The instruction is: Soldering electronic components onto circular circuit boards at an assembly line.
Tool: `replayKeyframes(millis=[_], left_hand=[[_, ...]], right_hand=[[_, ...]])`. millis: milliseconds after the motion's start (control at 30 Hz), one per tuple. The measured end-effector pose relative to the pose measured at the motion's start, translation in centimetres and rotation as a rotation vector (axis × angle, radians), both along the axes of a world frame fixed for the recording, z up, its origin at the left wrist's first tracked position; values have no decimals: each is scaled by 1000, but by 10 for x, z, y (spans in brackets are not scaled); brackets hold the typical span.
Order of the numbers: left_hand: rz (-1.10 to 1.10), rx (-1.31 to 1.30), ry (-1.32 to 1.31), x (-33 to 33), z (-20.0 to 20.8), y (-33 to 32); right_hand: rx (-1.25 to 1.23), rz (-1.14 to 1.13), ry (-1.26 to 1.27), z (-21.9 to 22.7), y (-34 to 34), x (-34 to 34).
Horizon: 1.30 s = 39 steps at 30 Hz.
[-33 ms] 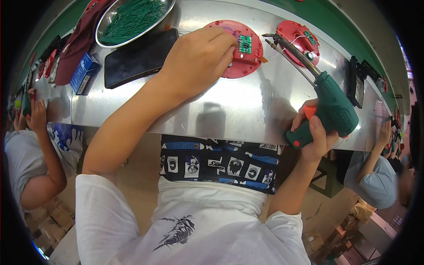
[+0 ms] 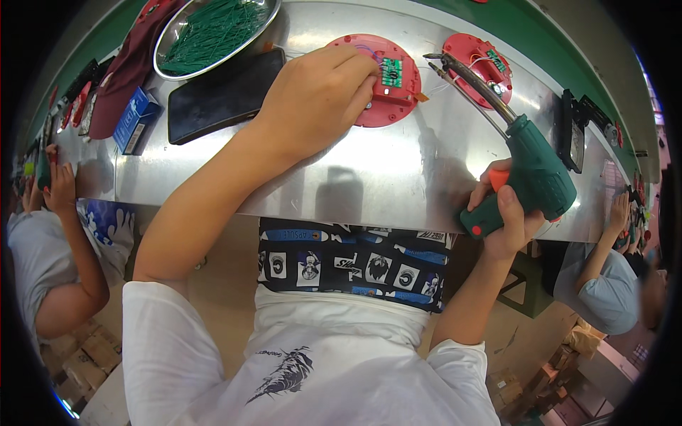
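My left hand [image 2: 316, 96] rests over the left part of a red round plastic housing [image 2: 391, 113]. Its fingers are curled closed, and their tips and anything between them are hidden. Beside the fingertips, a small green circuit board [image 2: 391, 72] with thin blue wires sits in the housing. My right hand [image 2: 508, 220] is wrapped round the grip of a green soldering gun [image 2: 540, 170] with an orange trigger. The gun's tip points up and left, between that housing and a second red round housing [image 2: 469, 46], which also carries a small green board and thin wires.
On the metal bench [image 2: 355, 170], a black phone [image 2: 220, 99] lies left of my left forearm. Beyond it stands a metal bowl [image 2: 162, 65] of green wires. A blue box [image 2: 135, 121] and maroon cloth [image 2: 117, 99] lie further left. Other people sit at both sides.
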<state>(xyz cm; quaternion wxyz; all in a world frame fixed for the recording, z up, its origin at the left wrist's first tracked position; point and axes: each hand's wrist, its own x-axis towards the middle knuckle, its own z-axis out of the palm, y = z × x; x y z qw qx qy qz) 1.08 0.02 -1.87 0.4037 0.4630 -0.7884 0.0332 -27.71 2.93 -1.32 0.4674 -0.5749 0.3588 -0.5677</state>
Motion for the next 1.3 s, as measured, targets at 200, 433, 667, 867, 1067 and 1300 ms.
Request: replayKeyframes(millis=[200,433,667,867,1067,1300], left_hand=[[79,117,13,0,4,5],[23,280,-197,1,39,-11],[431,134,-401,26,56,-155],[472,223,-357,-58,33,-285],[338,436,-222,-141,15,-355],[244,411,-228,-146,10,-354]], right_hand=[[-53,-97,-46,7,-2,-2],[-89,-326,-69,15,-10,-41],[82,-466,-414,11,-9,-57],[225,-603,-591,16,-16,-65],[218,-591,-653,21,-19,-59],[248,-563,-663,16,-20,-65]])
